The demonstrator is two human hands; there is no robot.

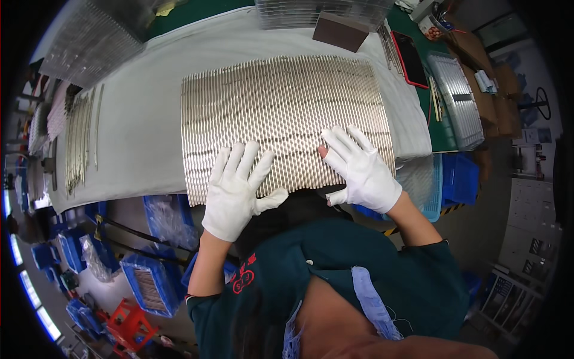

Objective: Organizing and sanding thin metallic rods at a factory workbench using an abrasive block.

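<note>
White-gloved left hand and right hand are resting, fingers apart, on slim silvery metal rods, hiding parts underneath.

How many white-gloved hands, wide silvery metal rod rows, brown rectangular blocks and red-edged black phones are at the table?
White-gloved left hand and right hand: 2
Wide silvery metal rod row: 1
Brown rectangular block: 1
Red-edged black phone: 1
Total: 5
</note>
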